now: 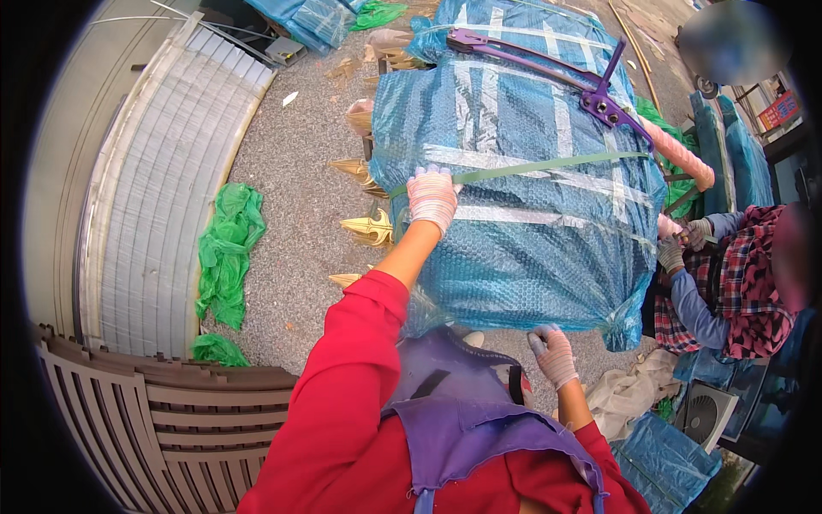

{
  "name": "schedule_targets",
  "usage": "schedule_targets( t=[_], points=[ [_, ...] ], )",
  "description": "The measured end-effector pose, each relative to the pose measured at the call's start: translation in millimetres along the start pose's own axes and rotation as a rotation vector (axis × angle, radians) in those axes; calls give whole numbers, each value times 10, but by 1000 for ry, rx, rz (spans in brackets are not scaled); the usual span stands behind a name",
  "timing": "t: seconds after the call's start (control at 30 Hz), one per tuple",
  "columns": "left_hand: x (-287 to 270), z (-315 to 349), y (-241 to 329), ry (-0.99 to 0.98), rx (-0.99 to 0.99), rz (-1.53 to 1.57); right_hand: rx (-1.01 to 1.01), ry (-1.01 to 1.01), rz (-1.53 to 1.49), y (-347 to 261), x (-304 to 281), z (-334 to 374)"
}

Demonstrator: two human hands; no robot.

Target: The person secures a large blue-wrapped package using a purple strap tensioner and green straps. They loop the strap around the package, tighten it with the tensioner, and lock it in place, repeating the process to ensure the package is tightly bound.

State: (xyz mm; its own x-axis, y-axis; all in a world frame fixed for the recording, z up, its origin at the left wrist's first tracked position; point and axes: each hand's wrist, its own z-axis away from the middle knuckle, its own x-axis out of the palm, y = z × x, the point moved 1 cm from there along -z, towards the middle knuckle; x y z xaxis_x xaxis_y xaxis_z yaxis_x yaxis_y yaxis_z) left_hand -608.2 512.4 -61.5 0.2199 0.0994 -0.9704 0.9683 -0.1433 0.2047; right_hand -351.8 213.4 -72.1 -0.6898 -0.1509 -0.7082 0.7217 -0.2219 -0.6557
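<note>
A large bundle in blue bubble wrap (pixel 514 265), banded with clear tape, fills the middle of the view. Across it runs a green strap (pixel 556 161). My left hand (pixel 432 201), in a pale work glove, is closed on the strap near the bundle's left edge. Gold spear-shaped tips (pixel 368 229) stick out beside it. My right hand (pixel 556 355), gloved too, is at the near edge with thumb and fingers slightly apart and nothing visible in them. A purple strapping tool (pixel 604 104) with long handles rests on the far part of the bundle.
At the right, a co-worker's gloved hands (pixel 672 248) are at the bundle's side by a pink-wrapped post (pixel 681 154). Green plastic wrap (pixel 229 253) lies on the ground at left, beside a stack of pale panels (pixel 154 206). Brown slatted panels (pixel 197 420) stand at lower left.
</note>
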Motion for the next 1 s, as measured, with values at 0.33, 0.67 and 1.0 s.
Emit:
schedule_targets(
  t=[0.33, 0.67, 1.0],
  points=[
    [-47, -6, -211, -17, 131, 260, -113, -58, 150, -1070, 125, -1005],
    [63, -16, -356, -35, 199, 279, -190, 276, 165, -1734, 121, -1522],
    [-343, 161, -1286, -140, 263, 629, -565, 46, 819, -2751, 65, -2467]
  ],
)
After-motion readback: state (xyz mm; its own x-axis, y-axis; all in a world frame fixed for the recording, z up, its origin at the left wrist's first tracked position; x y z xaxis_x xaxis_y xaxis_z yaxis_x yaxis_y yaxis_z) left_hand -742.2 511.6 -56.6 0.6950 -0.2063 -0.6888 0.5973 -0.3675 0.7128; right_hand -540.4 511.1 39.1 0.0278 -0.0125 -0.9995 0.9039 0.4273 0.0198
